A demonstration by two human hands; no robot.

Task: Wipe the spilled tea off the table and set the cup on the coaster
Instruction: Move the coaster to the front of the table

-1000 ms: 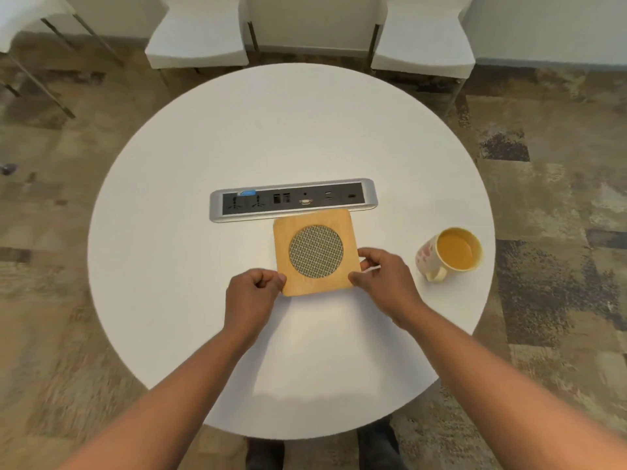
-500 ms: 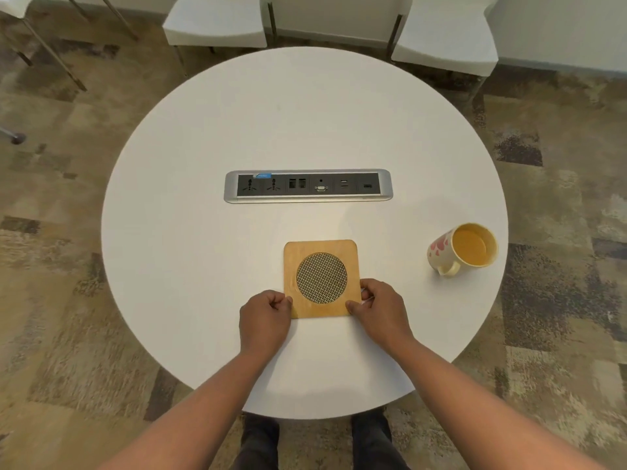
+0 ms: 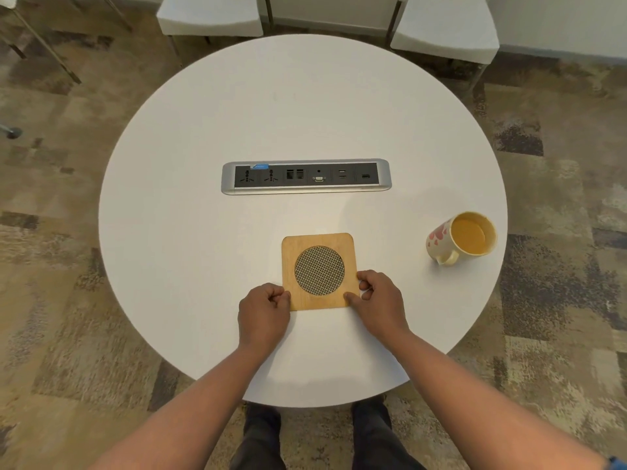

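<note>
Nearest the viewer, the left hand and the right hand sit on the round white table, one at each near corner of the coaster. The left hand's fingers are curled, knuckles up, and pinch the coaster's near left edge. The right hand grips the near right corner, its thumb laid on the wood and its fingers curled at the right edge.

The coaster lies flat on the table, near the middle and toward the near side. It is a square of light wood with rounded corners, and a round inset of woven grey mesh fills its centre.

To the right and a little farther off, well apart from the coaster, the cup stands upright close to the table's right edge. It is a cream mug with red heart marks on its side, its handle turned toward the near side, and it holds yellowish tea almost to the brim.

Farther still, a silver-framed socket panel is set into the tabletop, with dark outlets and ports in a row.

Beyond the far edge stand two white chairs on a patterned carpet.
</note>
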